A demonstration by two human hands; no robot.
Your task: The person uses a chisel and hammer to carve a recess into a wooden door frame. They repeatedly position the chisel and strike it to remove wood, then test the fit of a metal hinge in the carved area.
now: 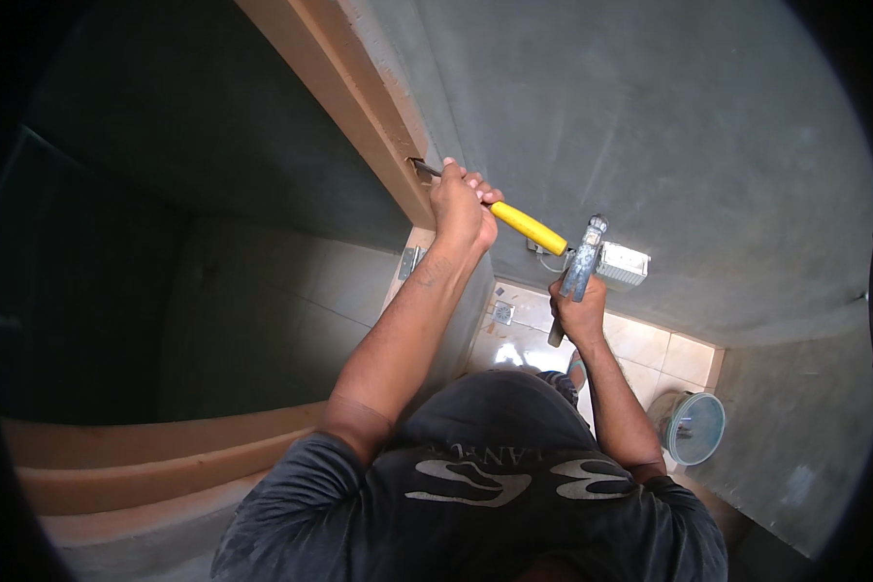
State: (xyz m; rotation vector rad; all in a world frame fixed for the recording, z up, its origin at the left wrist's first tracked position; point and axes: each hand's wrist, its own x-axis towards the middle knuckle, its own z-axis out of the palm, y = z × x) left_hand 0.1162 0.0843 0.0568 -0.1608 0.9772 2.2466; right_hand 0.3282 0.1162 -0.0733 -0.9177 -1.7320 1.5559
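My left hand [464,202] is closed around a chisel [529,228] with a yellow handle, gripping it near the blade. The blade meets a small dark recess [416,165] cut into the edge of a wooden door frame [364,107]. In my right hand [582,312] is a hammer [583,262], held by its handle. The worn metal hammer head is close to the butt of the chisel's yellow handle; whether they touch I cannot tell. A metal hinge [409,262] is fixed on the frame below my left hand.
A white ribbed box [623,264] with a cable is by the grey wall [698,145], just beyond the hammer. On the right, a clear round bucket [696,429] stands on the tiled floor [640,344]. A square floor drain [502,311] lies below my left arm. Curved wooden frame pieces [165,475] run along the lower left.
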